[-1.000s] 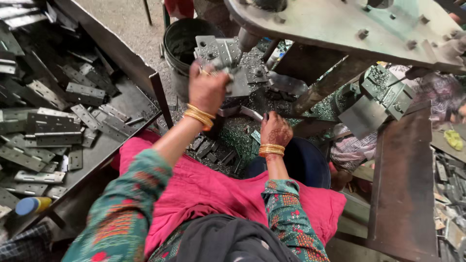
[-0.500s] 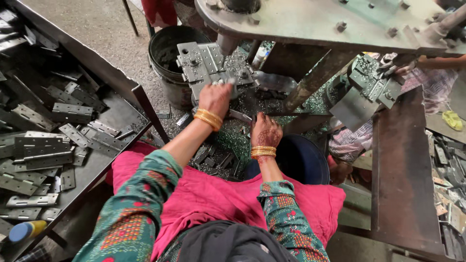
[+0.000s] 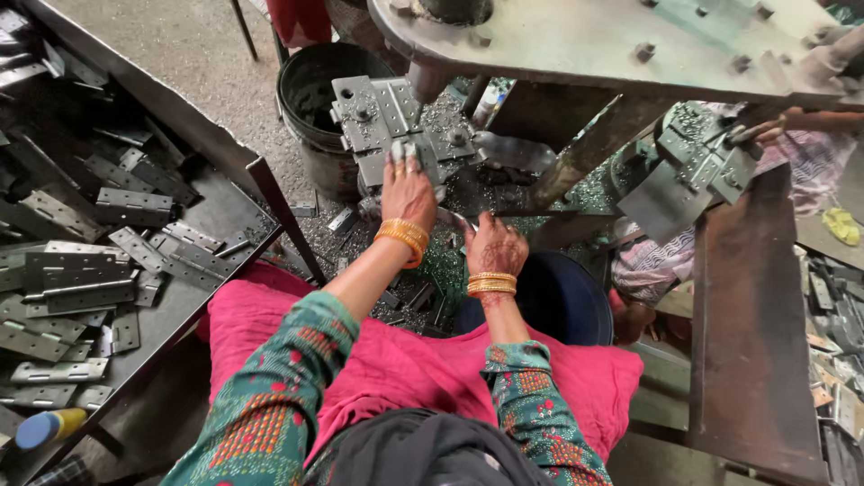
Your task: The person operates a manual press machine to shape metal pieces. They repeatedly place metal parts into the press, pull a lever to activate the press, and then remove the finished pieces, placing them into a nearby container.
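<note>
The big press frame fills the top of the view, closer than half a second ago, with the tray of hinges on the left and the black bucket behind the die block. The left hand has gone further forward: its fingers lie flat and together on a hinge plate at the block's front edge. The right hand has stayed low on the littered surface, fingers loosely spread, holding nothing.
</note>
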